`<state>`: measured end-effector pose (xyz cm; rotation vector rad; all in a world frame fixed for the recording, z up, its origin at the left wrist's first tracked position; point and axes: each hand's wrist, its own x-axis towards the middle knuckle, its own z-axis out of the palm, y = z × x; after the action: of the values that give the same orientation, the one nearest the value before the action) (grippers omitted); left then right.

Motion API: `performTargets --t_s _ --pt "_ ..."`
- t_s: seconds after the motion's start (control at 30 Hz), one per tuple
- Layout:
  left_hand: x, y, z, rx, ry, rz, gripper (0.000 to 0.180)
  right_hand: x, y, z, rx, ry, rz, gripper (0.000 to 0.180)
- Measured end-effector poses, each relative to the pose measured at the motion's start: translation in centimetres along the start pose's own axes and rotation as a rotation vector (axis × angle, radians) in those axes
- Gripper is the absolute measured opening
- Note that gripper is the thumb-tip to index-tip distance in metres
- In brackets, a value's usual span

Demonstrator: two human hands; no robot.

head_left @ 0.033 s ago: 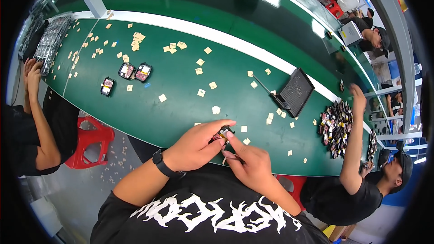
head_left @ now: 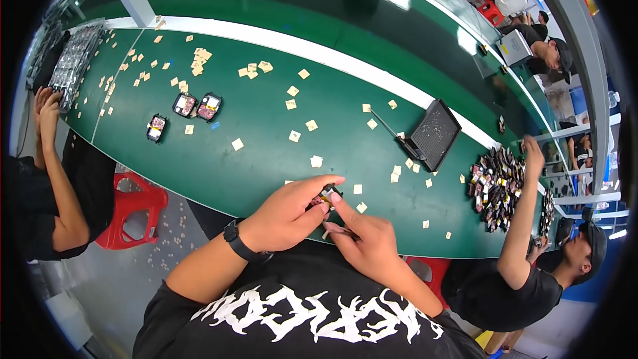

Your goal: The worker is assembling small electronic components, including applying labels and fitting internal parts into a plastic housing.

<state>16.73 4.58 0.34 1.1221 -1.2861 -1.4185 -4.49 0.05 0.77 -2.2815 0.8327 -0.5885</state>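
While pinched between both hands at the near edge of the green table [head_left: 279,159], the small black component [head_left: 327,195] sits at centre. Left hand [head_left: 287,214] fingers grasp it from 8 o'clock; right hand [head_left: 364,236] grips it from 5 o'clock, also holding tweezers [head_left: 337,228]. Tan paper squares [head_left: 316,161] lie at 12 o'clock, a black tray [head_left: 435,134] at 2 o'clock.

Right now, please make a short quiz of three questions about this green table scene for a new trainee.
1. True or false: the left hand and the right hand meet at one small dark part.
2. What lies right of the hands, past the black tray? A) a pile of small dark parts B) a stack of plates
3. What colour are the small paper squares scattered on the table?

Key: 1 true; 2 A; 3 pale tan.
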Motion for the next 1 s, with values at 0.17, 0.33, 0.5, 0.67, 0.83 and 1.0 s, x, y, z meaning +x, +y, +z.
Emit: performTargets --t_s 0.17,0.33,0.5,0.67,0.83,1.0 --pt "0.0 -0.6 -0.1 -0.015 0.051 0.026 0.047 0.5 -0.5 -0.7 0.209 -0.035 0.107 0.058" --pt "-0.7 -0.4 0.2 -0.053 0.120 -0.005 0.047 0.1 0.4 -3.8 0.218 -0.091 0.128 0.057" --pt "-0.9 0.0 -0.2 -0.319 0.116 -0.122 0.051 -3.5 7.9 -10.8 -0.422 0.449 0.382 0.034" --pt "-0.8 -0.1 0.1 -0.311 0.095 -0.039 0.067 -5.8 13.1 -16.4 -0.814 0.455 0.399 0.035" --pt "-1.4 0.2 0.2 -0.089 0.128 0.017 0.065 -5.1 15.5 -15.9 -0.982 0.447 0.466 0.037" --pt "-2.2 1.0 -0.2 0.129 0.189 0.066 0.062 -5.5 16.4 -16.0 -0.971 0.460 0.460 0.035"
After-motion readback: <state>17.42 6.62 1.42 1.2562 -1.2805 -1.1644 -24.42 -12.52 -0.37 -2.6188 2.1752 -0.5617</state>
